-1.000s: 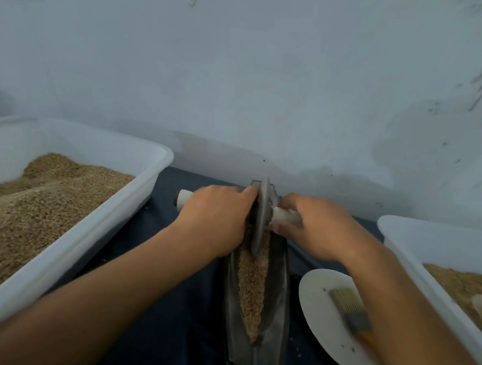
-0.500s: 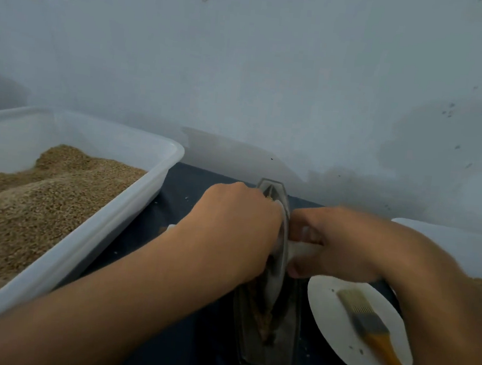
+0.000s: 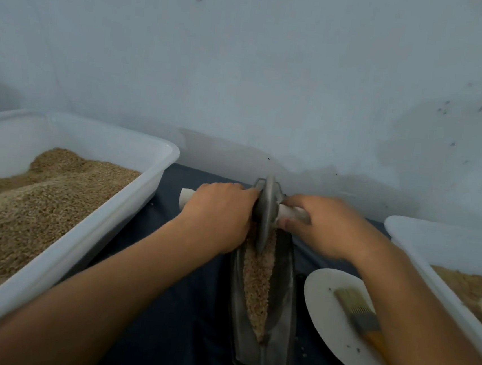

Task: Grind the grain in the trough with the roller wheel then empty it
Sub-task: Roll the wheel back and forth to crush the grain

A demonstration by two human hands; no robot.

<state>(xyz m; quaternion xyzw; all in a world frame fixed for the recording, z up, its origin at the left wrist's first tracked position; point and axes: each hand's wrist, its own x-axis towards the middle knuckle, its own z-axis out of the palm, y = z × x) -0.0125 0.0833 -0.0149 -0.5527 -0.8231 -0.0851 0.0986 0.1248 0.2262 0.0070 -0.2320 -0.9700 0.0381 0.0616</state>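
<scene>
A dark metal boat-shaped trough (image 3: 280,327) lies lengthwise on the dark cloth, holding a strip of brown grain (image 3: 256,289). The grey roller wheel (image 3: 265,214) stands upright in the trough's far end, on a white axle handle that sticks out on both sides. My left hand (image 3: 220,212) grips the left side of the handle, and its white end (image 3: 186,198) shows beyond my knuckles. My right hand (image 3: 322,224) grips the right side of the handle close to the wheel.
A large white tub (image 3: 106,222) heaped with grain stands at the left. Another white tub (image 3: 438,260) with grain is at the right. A white plate (image 3: 327,317) carrying a brush (image 3: 359,314) lies right of the trough. A pale wall rises just behind.
The wheel was rolled toward me half a second ago and has now gone back to the trough's far end, with both hands still on the handle. The grain strip is uncovered again.
</scene>
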